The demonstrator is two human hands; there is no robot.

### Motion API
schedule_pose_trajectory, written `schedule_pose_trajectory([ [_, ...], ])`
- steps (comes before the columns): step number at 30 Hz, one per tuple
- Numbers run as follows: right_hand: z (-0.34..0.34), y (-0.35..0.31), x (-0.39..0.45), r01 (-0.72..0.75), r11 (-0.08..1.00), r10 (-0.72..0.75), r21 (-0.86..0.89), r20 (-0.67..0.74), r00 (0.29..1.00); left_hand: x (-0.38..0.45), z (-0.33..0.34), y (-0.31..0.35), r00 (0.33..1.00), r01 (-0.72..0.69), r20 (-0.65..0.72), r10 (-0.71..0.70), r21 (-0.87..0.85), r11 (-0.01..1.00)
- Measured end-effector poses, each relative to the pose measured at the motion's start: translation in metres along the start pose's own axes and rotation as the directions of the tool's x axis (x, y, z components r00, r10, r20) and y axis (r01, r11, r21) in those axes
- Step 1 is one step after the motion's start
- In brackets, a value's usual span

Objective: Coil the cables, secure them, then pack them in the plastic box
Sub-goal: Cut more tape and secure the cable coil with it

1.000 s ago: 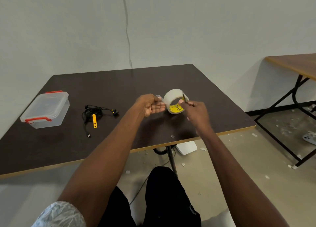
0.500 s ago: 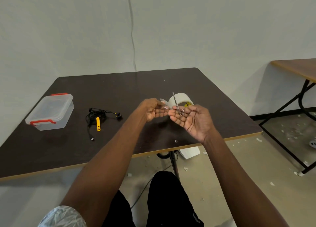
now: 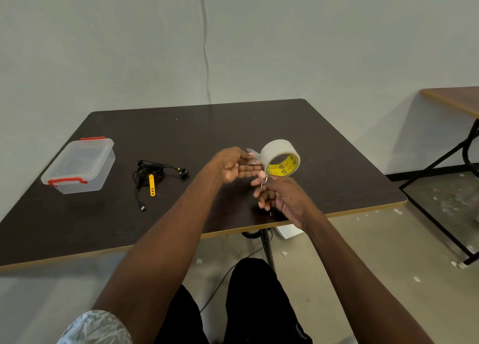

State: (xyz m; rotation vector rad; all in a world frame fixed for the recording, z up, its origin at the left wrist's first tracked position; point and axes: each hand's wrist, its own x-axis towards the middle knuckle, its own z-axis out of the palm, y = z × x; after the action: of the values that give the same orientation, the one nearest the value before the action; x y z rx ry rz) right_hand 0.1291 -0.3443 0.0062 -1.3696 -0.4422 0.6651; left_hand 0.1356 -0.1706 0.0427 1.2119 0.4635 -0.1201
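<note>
A roll of clear tape (image 3: 280, 154) with a yellow core hangs just right of my left hand (image 3: 233, 163), which pinches the tape's loose end at its fingertips. Just below the roll, my right hand (image 3: 282, 198) grips small metal scissors (image 3: 263, 182) whose blades point up toward the tape. A bundle of black cables (image 3: 151, 171) with earbuds lies on the dark table (image 3: 324, 162), left of my hands, with a yellow tie strap (image 3: 152, 185) on it. The clear plastic box (image 3: 80, 164) with red clips stands shut at the table's left side.
The table's front edge runs just under my right wrist. A second table (image 3: 456, 100) with black legs stands to the right. Scraps of tape litter the floor. A thin wire runs down the wall behind the table.
My right hand let go of the roll, showed the scissors on its open palm, then turned over and closed on them below the roll. My left hand keeps the tape end.
</note>
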Motion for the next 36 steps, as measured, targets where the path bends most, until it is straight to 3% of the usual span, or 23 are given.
schedule_pose_trajectory([
  [8,-0.013,0.001,0.007,-0.111,0.981,0.124,-0.159,0.077,0.989,0.006,-0.005,-0.001,0.997,0.070,-0.025,-0.071,-0.019,0.997],
  [15,-0.021,0.003,0.021,-0.192,0.980,0.197,-0.044,0.159,0.967,0.007,0.000,0.002,0.993,0.112,-0.032,-0.113,-0.026,0.993],
  [36,-0.021,-0.006,0.028,-0.127,0.988,0.137,-0.088,0.122,0.983,0.002,0.005,0.002,0.990,0.137,-0.026,-0.138,-0.024,0.990],
])
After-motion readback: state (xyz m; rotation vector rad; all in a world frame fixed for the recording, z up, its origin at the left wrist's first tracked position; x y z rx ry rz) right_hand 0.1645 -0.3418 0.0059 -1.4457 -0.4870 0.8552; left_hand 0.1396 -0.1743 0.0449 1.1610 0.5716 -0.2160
